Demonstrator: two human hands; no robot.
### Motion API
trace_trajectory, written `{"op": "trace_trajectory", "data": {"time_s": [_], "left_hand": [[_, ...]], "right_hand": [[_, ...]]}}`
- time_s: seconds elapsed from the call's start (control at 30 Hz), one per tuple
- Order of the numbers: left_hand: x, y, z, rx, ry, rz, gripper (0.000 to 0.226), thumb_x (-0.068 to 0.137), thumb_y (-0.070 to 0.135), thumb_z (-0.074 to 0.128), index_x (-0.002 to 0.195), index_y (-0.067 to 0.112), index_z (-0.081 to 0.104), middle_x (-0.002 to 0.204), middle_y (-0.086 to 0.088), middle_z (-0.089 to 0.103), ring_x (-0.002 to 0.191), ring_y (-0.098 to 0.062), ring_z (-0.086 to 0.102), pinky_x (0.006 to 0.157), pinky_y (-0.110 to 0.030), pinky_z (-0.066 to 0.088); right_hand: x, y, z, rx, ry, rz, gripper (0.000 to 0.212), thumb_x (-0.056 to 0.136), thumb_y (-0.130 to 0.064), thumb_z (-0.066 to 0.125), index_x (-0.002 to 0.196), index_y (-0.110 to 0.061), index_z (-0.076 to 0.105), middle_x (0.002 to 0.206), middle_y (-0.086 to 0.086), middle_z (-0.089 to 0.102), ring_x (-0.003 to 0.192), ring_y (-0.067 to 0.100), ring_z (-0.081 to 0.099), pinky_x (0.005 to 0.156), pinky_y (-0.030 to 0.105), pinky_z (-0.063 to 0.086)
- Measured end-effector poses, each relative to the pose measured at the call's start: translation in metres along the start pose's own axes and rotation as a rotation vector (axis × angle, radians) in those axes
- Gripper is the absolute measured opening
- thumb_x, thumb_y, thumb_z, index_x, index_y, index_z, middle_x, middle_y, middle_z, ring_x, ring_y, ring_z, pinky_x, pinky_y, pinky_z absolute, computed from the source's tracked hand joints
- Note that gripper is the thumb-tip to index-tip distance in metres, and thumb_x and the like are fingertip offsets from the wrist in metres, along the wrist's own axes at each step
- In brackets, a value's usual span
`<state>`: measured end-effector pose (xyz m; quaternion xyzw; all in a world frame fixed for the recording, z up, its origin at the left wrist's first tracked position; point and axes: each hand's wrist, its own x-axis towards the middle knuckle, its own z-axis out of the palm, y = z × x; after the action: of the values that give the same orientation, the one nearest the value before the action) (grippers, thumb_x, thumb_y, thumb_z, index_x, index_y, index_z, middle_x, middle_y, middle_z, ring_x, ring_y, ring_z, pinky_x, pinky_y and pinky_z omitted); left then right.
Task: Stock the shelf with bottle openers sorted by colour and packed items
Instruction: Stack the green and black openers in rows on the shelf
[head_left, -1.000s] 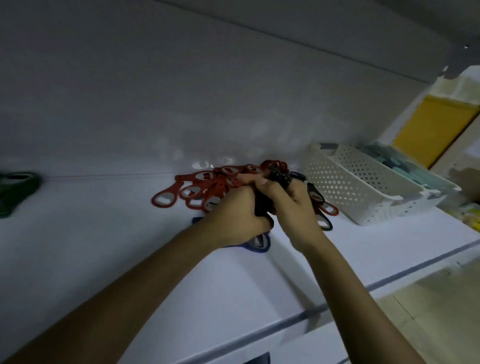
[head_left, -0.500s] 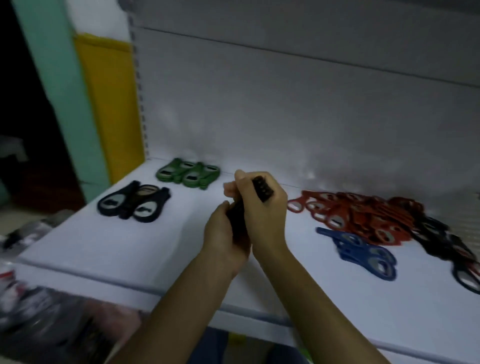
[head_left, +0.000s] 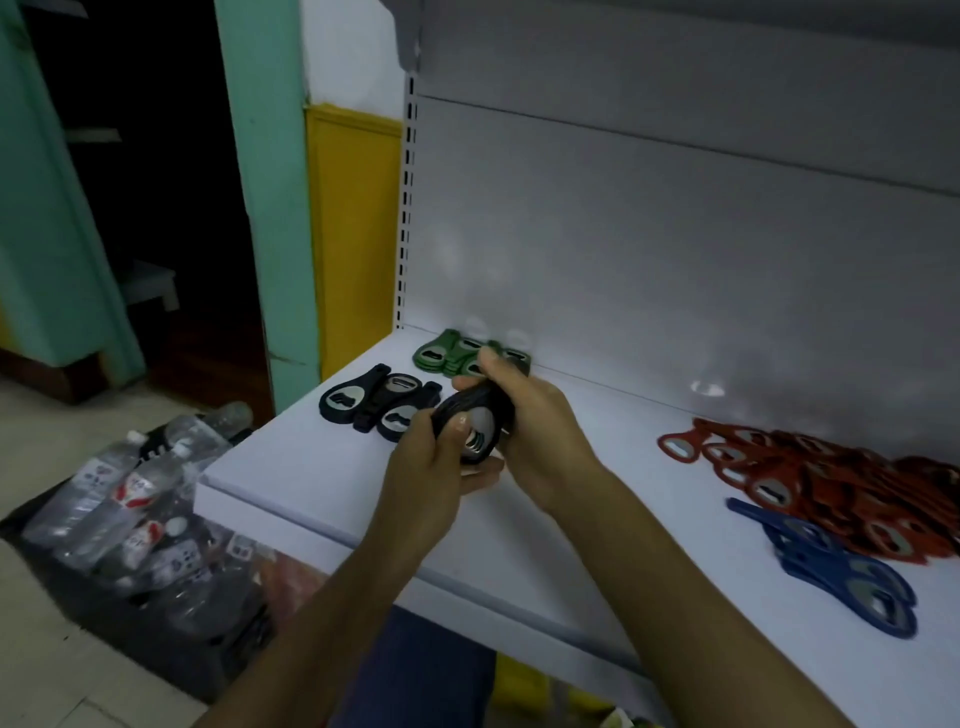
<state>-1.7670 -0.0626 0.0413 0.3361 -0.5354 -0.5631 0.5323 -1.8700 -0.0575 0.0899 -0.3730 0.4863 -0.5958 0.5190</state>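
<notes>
On a white shelf (head_left: 597, 467), the left hand (head_left: 431, 467) and right hand (head_left: 530, 415), fingers curled round a stack of black bottle openers (head_left: 470, 415), have carried it from the red pile (head_left: 805, 478) to the left end, just beside the laid-out black openers (head_left: 374, 402), probably to join them

Dim light. Dark doorway (head_left: 156, 182) upper left, framed by teal wall (head_left: 270, 208); yellow panel (head_left: 353, 234) beside it. Grey back panel (head_left: 649, 260) behind white shelf (head_left: 311, 483). Pale floor (head_left: 47, 415) lower left.

The black bottle openers (head_left: 470, 421) look like matt plastic with shiny metal inserts. The shelf (head_left: 322, 483) is smooth, painted white. Clear plastic bottles (head_left: 119, 493) glisten.
</notes>
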Motion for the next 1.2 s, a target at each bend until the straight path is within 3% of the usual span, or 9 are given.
{"op": "trace_trajectory", "data": {"time_s": [0.17, 0.3, 0.4, 0.47, 0.53, 0.67, 0.87, 1.03, 1.2], "left_hand": [[0.007, 0.004, -0.01, -0.18, -0.09, -0.118, 0.02, 0.098, 0.024, 0.041, 0.1, 0.015, 0.059, 0.08, 0.001, 0.072, 0.065, -0.015, 0.07, 0.055, -0.022, 0.054], [0.009, -0.002, -0.015, 0.187, -0.126, 0.027, 0.046, 0.09, 0.048, 0.038, 0.115, 0.012, 0.052, 0.084, 0.0, 0.068, 0.06, -0.007, 0.064, 0.048, -0.019, 0.048], [0.01, -0.003, -0.039, 0.798, 0.047, 0.322, 0.066, 0.083, 0.063, 0.034, 0.13, 0.018, 0.046, 0.099, 0.013, 0.062, 0.084, -0.004, 0.059, 0.071, -0.022, 0.046], [0.014, -0.005, -0.057, 1.081, 0.035, 0.397, 0.067, 0.085, 0.058, 0.042, 0.136, 0.016, 0.043, 0.124, 0.002, 0.058, 0.114, -0.017, 0.053, 0.09, -0.03, 0.042], [0.018, -0.011, -0.07, 1.202, -0.125, 0.386, 0.072, 0.087, 0.052, 0.05, 0.145, 0.014, 0.032, 0.151, -0.001, 0.033, 0.14, -0.017, 0.027, 0.106, -0.023, 0.021], [0.021, -0.023, -0.078, 1.171, -0.275, 0.367, 0.079, 0.09, 0.049, 0.049, 0.15, 0.016, 0.01, 0.156, 0.007, 0.001, 0.139, 0.002, -0.005, 0.104, -0.004, -0.003], [0.022, -0.025, -0.077, 1.171, -0.285, 0.375, 0.068, 0.093, 0.047, 0.043, 0.149, 0.022, 0.014, 0.156, 0.003, 0.02, 0.143, -0.006, 0.015, 0.106, -0.016, 0.022], [0.023, -0.023, -0.076, 1.192, -0.302, 0.413, 0.062, 0.096, 0.045, 0.041, 0.148, 0.019, 0.02, 0.155, -0.001, 0.024, 0.144, -0.011, 0.015, 0.108, -0.013, 0.007], [0.038, -0.01, -0.07, 1.249, -0.296, 0.527, 0.063, 0.087, 0.044, 0.052, 0.135, 0.003, 0.046, 0.142, -0.012, 0.045, 0.135, -0.027, 0.037, 0.111, -0.034, 0.019]], "right_hand": [[-0.002, -0.006, -0.032, -0.354, -0.141, -0.16, 0.022, 0.081, -0.011, 0.07, 0.096, 0.004, 0.063, 0.092, 0.015, 0.072, 0.089, 0.032, 0.068, 0.09, 0.04, 0.055], [0.004, -0.011, -0.038, -0.479, -0.087, -0.295, 0.014, 0.074, -0.01, 0.078, 0.071, -0.007, 0.064, 0.064, 0.009, 0.066, 0.07, 0.024, 0.069, 0.071, 0.036, 0.06], [0.015, -0.007, -0.042, -0.599, -0.022, -0.429, 0.02, 0.071, -0.009, 0.081, 0.064, -0.014, 0.062, 0.055, 0.004, 0.057, 0.061, 0.018, 0.063, 0.063, 0.025, 0.057], [0.021, 0.002, -0.041, -0.91, 0.022, -0.611, 0.015, 0.071, -0.015, 0.082, 0.079, -0.014, 0.069, 0.067, 0.0, 0.068, 0.065, 0.011, 0.065, 0.067, 0.025, 0.056], [0.028, 0.018, -0.038, -1.239, 0.021, -0.833, 0.025, 0.073, -0.017, 0.081, 0.096, -0.012, 0.073, 0.08, 0.004, 0.074, 0.07, 0.019, 0.07, 0.065, 0.034, 0.058], [0.04, 0.044, -0.032, -1.502, -0.042, -1.096, 0.03, 0.065, -0.008, 0.083, 0.094, -0.004, 0.074, 0.067, 0.012, 0.07, 0.055, 0.028, 0.066, 0.043, 0.033, 0.052], [0.056, 0.044, -0.026, -1.593, -0.289, -1.031, 0.025, 0.07, 0.001, 0.077, 0.094, -0.006, 0.075, 0.072, 0.01, 0.072, 0.061, 0.027, 0.067, 0.044, 0.035, 0.052], [0.055, 0.035, -0.024, -1.599, -0.382, -0.909, 0.027, 0.084, -0.03, 0.063, 0.102, -0.013, 0.074, 0.097, 0.002, 0.073, 0.086, 0.025, 0.067, 0.063, 0.036, 0.055], [0.054, 0.037, -0.048, -1.378, -0.117, -0.81, 0.035, 0.081, -0.033, 0.069, 0.111, -0.016, 0.068, 0.109, -0.002, 0.069, 0.1, 0.019, 0.062, 0.083, 0.024, 0.045]]}}
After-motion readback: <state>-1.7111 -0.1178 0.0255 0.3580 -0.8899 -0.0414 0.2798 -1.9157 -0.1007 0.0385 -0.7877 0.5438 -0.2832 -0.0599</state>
